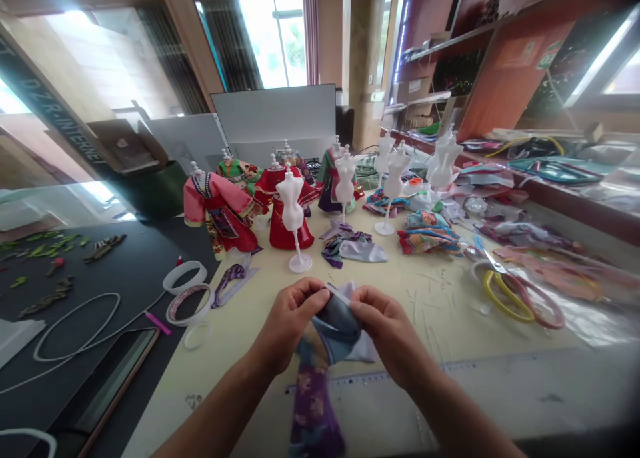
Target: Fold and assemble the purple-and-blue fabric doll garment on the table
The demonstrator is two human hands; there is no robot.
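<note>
Blue-and-purple cloth piece (340, 341) is held up over the tabletop (220, 355), its purple end trailing toward six o'clock. Work on it looks partway along: patterned and plain parts seem joined, yet its upper edge is being handled and it sits on no stand; whether stitching is complete, I cannot tell. At eleven o'clock a white mannequin (291, 198) stands bare; beyond it, toward ten, a pink-and-red outfit (225, 211) dresses another, so some pieces appear finished. The left hand (295, 315) has its fingers pinched on the cloth's edge at eleven o'clock; the right hand (383, 318) pinches it at one, a pale strip (341, 294) running between them. Scissors (510, 291) lie near three o'clock, well apart from both hands.
</note>
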